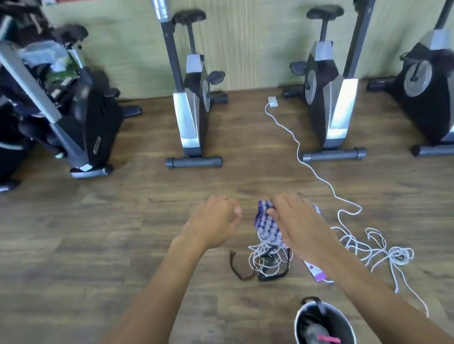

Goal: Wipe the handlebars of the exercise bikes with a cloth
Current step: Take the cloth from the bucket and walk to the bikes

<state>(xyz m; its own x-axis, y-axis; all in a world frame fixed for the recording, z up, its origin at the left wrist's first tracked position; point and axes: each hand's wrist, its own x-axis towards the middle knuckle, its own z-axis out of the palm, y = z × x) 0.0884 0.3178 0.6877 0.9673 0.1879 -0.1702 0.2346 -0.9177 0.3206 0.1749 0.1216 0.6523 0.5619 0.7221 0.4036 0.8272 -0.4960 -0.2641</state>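
Observation:
A blue and white checked cloth (266,223) hangs from my right hand (296,220), which grips it at its upper edge in mid-air over the floor. My left hand (215,222) is just left of the cloth, fingers curled, holding nothing. Several exercise bikes stand in a row along the far wall: one at centre (189,98), one to its right (329,94), one at the far right edge (433,90). Their handlebars are above the frame and hidden.
A white cable (316,175) runs from a floor socket (272,102) to tangled coils (375,249) at right. Black straps (256,268) lie below the cloth. A black bucket (324,328) stands near my feet. A left bike (83,115) is piled with bags.

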